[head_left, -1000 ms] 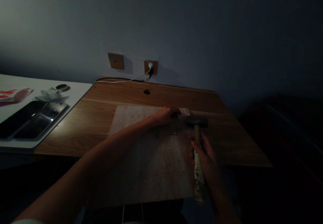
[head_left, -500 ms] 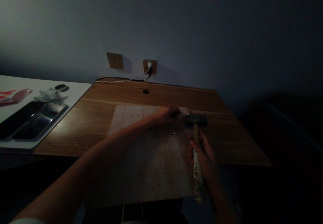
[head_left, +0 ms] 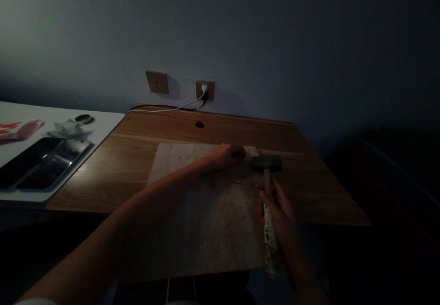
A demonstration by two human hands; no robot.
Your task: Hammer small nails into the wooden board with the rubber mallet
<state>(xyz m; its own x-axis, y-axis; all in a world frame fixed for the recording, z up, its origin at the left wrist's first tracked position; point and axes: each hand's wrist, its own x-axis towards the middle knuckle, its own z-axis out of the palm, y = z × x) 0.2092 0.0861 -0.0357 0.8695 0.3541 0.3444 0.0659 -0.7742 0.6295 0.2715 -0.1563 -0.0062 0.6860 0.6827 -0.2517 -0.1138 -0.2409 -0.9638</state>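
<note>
My right hand (head_left: 279,211) is wrapped round the worn, pale handle of a hammer (head_left: 268,163). The dark head of the hammer is just off the right side of a flat wooden board (head_left: 213,231). Near the far right part of the board is my left hand (head_left: 227,155), its fingers bent together and dim; whatever is between the fingertips is hidden. Several small nails (head_left: 208,179) lie loose in a cluster on the board below my left wrist. A single nail (head_left: 236,182) rests apart, to the right. Small dark dots run in a row along the board's far edge.
The board lies on a brown wooden desk (head_left: 309,190), overhanging its front edge. Left stands a white table (head_left: 110,118) with a dark glossy tray-like case (head_left: 51,165), crumpled plastic (head_left: 70,128) and a red-white packet (head_left: 22,130). Cables run to a wall socket (head_left: 205,90).
My left hand's fingers have curled in and drawn back slightly, baring more of the board's far right corner. My right hand and the hammer have hardly moved.
</note>
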